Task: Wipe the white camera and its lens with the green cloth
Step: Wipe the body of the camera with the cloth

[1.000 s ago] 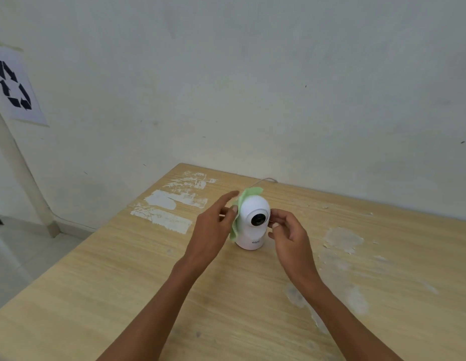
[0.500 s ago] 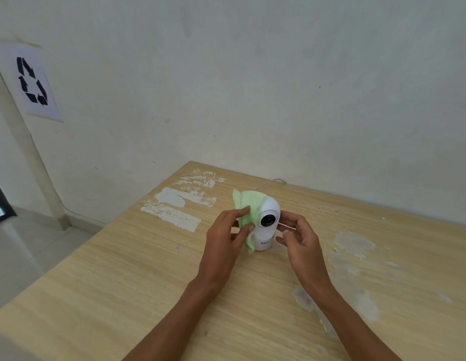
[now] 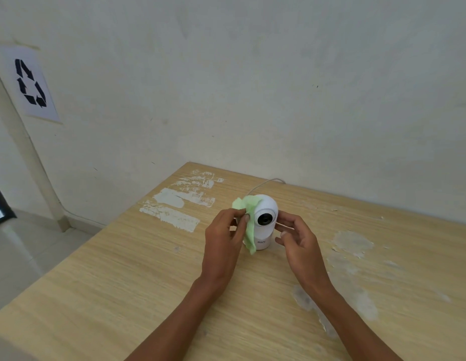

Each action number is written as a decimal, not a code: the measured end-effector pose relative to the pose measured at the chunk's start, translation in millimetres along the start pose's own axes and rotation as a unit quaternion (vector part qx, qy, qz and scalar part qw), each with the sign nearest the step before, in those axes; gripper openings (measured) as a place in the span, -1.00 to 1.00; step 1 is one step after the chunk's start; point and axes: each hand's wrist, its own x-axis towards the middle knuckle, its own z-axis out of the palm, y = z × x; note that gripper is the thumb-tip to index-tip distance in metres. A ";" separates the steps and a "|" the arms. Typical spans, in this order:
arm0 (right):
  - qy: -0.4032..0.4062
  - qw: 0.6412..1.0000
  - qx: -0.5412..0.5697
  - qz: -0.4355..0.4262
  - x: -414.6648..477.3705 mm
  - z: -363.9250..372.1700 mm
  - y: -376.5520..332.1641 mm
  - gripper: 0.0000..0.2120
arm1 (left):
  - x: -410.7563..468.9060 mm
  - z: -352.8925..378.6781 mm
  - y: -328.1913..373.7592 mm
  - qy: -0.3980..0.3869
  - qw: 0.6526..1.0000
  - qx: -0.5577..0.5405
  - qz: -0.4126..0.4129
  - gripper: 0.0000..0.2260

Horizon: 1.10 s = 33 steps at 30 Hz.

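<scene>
Pinching one green cloth (image 3: 248, 225) against the white camera (image 3: 264, 221), the left hand (image 3: 222, 239) has a narrow grip. The right hand (image 3: 295, 237) cups loosely, fingers apart. Bare counter (image 3: 122, 269) surrounds them, its far edge close behind.

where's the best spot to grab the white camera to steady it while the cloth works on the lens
Probably the lower cylindrical base of the white camera, from its right side, where the right hand already sits. The camera stands upright on the table, the lens faces the person, and the green cloth held by the left hand covers its left side, so a low right-side grip keeps the lens clear.
</scene>
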 end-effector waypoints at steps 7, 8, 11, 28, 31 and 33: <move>-0.004 1.000 -0.003 -0.005 0.3 -0.4 0.0 -0.54 | -0.3 1.2 -4.0 -0.003 1.000 0.010 0.009 -0.79; -0.003 1.000 -0.004 -0.006 0.6 -0.5 -0.1 -0.56 | 0.1 0.6 -4.2 -0.002 1.000 0.009 -0.008 -0.84; 0.004 1.000 -0.007 -0.012 2.9 -0.5 -2.4 -0.64 | 6.4 -1.6 -1.3 -0.017 0.999 -0.002 -0.047 -0.87; 0.001 0.999 -0.040 -0.027 8.6 3.1 -11.7 -0.55 | 4.7 -8.7 7.0 -0.043 0.999 -0.014 0.012 -0.83; -0.006 0.998 -0.054 -0.022 6.1 0.6 -15.0 -0.51 | 7.5 -7.6 11.2 -0.040 0.999 -0.004 0.028 -0.85; -0.012 0.998 -0.063 -0.018 4.4 -0.5 -15.5 -0.50 | 9.4 -9.2 10.0 -0.035 0.999 -0.017 -0.021 -0.87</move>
